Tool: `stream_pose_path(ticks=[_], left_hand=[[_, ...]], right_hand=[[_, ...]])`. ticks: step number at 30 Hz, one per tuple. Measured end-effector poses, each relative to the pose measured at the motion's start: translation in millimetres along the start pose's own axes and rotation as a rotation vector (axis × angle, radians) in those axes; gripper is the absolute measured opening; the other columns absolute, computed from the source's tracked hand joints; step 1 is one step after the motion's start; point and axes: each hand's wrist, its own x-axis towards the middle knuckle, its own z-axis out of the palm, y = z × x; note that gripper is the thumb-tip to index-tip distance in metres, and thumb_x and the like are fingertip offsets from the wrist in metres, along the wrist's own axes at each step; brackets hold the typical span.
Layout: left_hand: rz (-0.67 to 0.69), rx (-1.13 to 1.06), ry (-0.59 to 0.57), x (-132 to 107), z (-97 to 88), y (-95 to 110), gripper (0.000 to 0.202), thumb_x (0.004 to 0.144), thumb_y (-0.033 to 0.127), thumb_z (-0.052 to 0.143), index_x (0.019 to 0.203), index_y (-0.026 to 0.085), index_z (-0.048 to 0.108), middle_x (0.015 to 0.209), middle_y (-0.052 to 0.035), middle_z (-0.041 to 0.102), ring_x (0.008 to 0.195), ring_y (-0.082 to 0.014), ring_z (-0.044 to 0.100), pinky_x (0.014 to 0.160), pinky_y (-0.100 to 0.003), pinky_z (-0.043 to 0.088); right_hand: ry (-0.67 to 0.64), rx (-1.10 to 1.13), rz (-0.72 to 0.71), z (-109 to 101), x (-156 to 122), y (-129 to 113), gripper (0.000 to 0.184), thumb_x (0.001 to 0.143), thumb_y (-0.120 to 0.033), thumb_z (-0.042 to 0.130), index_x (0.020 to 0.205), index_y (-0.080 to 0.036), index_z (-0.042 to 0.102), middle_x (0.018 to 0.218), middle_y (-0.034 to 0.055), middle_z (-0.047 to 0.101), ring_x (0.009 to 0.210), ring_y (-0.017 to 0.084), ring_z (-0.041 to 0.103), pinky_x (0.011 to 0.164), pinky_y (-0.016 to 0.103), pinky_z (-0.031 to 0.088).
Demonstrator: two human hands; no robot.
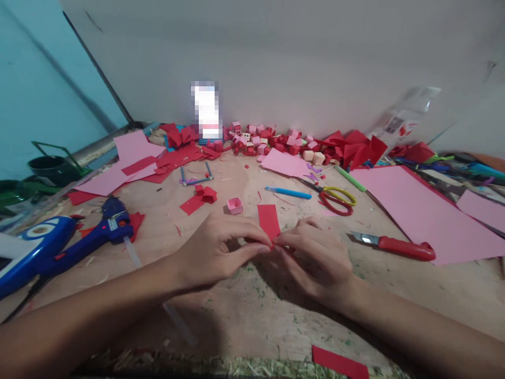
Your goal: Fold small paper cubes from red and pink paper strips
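Note:
A narrow red paper strip lies on the wooden table, pinched at its near end by both hands. My left hand comes in from the left, thumb and fingertips pressed together on the strip's lower edge. My right hand meets it from the right, fingertips pinching the same edge. A small pink folded paper box sits just beyond the strip.
A blue glue gun lies at the left. Scissors with red and yellow handles, a blue pen and a red-handled cutter lie at the right. Pink sheets, red scraps and several small paper cubes line the wall.

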Motion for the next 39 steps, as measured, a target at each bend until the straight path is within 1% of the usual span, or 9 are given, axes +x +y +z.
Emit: stream_pose_path(ticks=[3, 7, 16, 19, 24, 30, 34, 37, 39], left_hand=[[0.004, 0.008, 0.01, 0.3, 1.4, 1.1, 0.008, 0.09, 0.01, 0.07, 0.087, 0.014, 0.076, 0.083, -0.0032, 0.077, 0.074, -0.0133, 0.07, 0.074, -0.023, 0.056], [0.001, 0.002, 0.025, 0.6, 3.5, 2.4, 0.009, 0.091, 0.01, 0.07, 0.088, 0.016, 0.076, 0.086, -0.0025, 0.079, 0.076, -0.0137, 0.071, 0.074, -0.023, 0.057], [0.059, 0.092, 0.033, -0.7, 3.5, 1.2, 0.011, 0.091, 0.007, 0.069, 0.092, 0.014, 0.077, 0.087, -0.0021, 0.08, 0.078, -0.0119, 0.073, 0.075, -0.02, 0.056], [0.033, 0.11, 0.056, -1.3, 3.7, 2.2, 0.013, 0.092, 0.008, 0.067, 0.091, 0.016, 0.077, 0.087, -0.0008, 0.08, 0.077, -0.0116, 0.073, 0.075, -0.02, 0.056], [-0.041, 0.112, 0.078, -0.2, 3.4, 2.8, 0.011, 0.091, 0.011, 0.068, 0.087, 0.017, 0.076, 0.083, 0.0004, 0.079, 0.072, -0.0115, 0.071, 0.07, -0.019, 0.055], [-0.051, 0.109, 0.123, -0.8, 4.9, 4.7, 0.013, 0.09, 0.014, 0.068, 0.08, 0.017, 0.075, 0.075, 0.0008, 0.077, 0.066, -0.0109, 0.067, 0.065, -0.018, 0.053], [-0.075, 0.118, 0.119, -0.4, 5.2, 5.7, 0.012, 0.091, 0.014, 0.068, 0.081, 0.017, 0.075, 0.076, 0.0003, 0.077, 0.068, -0.0116, 0.068, 0.067, -0.018, 0.054], [-0.042, 0.137, 0.075, 1.3, 1.8, 3.8, 0.01, 0.092, 0.017, 0.069, 0.084, 0.017, 0.075, 0.079, -0.0006, 0.078, 0.07, -0.0124, 0.069, 0.068, -0.019, 0.055], [0.037, 0.169, 0.058, 2.1, -1.7, 1.8, 0.005, 0.093, 0.018, 0.071, 0.089, 0.017, 0.074, 0.083, -0.0018, 0.078, 0.074, -0.0131, 0.071, 0.071, -0.021, 0.055]], right_hand=[[0.004, -0.032, -0.014, -0.3, 0.5, -0.6, 0.013, 0.093, -0.011, 0.062, 0.101, -0.021, 0.061, 0.073, 0.0015, 0.074, 0.058, 0.016, 0.064, 0.064, 0.037, 0.043], [0.018, -0.039, 0.003, -0.6, 0.7, -1.2, 0.012, 0.092, -0.009, 0.062, 0.097, -0.02, 0.062, 0.072, 0.0008, 0.074, 0.059, 0.016, 0.067, 0.066, 0.038, 0.044], [0.029, -0.053, 0.014, -0.3, 0.6, -1.5, 0.01, 0.092, -0.01, 0.062, 0.093, -0.02, 0.061, 0.066, -0.0003, 0.071, 0.055, 0.015, 0.062, 0.064, 0.038, 0.043], [0.019, -0.042, 0.026, 0.6, 0.0, -1.1, 0.009, 0.093, -0.012, 0.061, 0.094, -0.021, 0.061, 0.066, -0.0009, 0.071, 0.056, 0.015, 0.062, 0.064, 0.038, 0.042], [-0.011, 0.022, 0.043, 0.7, -0.7, -1.0, 0.011, 0.094, -0.013, 0.061, 0.101, -0.021, 0.062, 0.069, -0.0001, 0.072, 0.058, 0.015, 0.061, 0.063, 0.036, 0.041], [0.003, 0.085, 0.067, 1.0, 0.7, -4.5, 0.012, 0.094, -0.01, 0.061, 0.098, -0.02, 0.064, 0.072, 0.0008, 0.074, 0.058, 0.015, 0.059, 0.064, 0.035, 0.043], [0.03, 0.152, 0.111, 2.1, 0.9, -6.4, 0.012, 0.093, -0.009, 0.061, 0.096, -0.02, 0.066, 0.072, 0.0008, 0.074, 0.058, 0.014, 0.056, 0.064, 0.035, 0.044], [0.02, 0.185, 0.136, 1.5, 1.4, -6.3, 0.012, 0.093, -0.01, 0.06, 0.095, -0.02, 0.067, 0.071, 0.0007, 0.073, 0.057, 0.013, 0.055, 0.062, 0.033, 0.044], [0.003, 0.222, 0.176, 1.0, 2.1, -5.7, 0.012, 0.094, -0.011, 0.06, 0.093, -0.019, 0.068, 0.069, -0.0002, 0.072, 0.056, 0.013, 0.055, 0.062, 0.032, 0.045]])
